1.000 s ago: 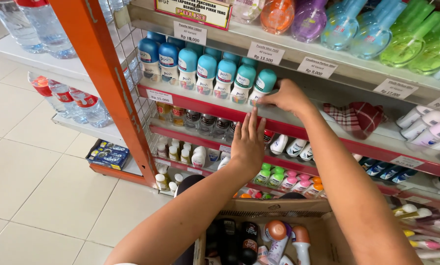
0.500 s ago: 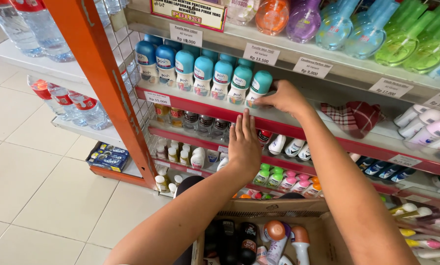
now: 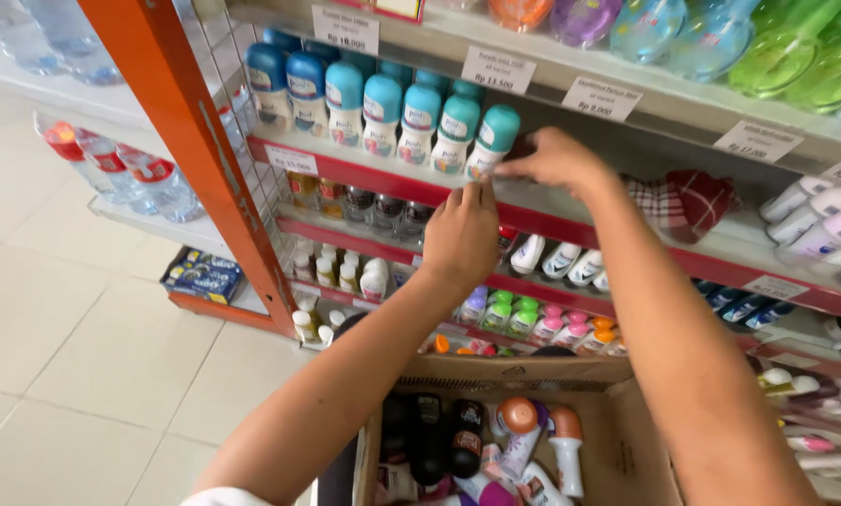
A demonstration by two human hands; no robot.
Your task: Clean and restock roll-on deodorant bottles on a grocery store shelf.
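Since a second ago both hands have drawn closer to the shelf: the left hand [image 3: 461, 236] has risen until its fingertips reach the red shelf edge [image 3: 570, 212], and the right hand [image 3: 553, 156] has closed in beside the end bottle. That teal-capped white plastic roll-on bottle [image 3: 489, 142] stands upright at the right end of its row on the white shelf, at about 12 o'clock from the left hand. Right fingers curl at the bottle's side at 3 o'clock, touching it; whether they clasp it I cannot tell. Left fingers lie straight and together, holding nothing. An open brown cardboard box [image 3: 617, 440] of mixed bottles sits at 6 o'clock.
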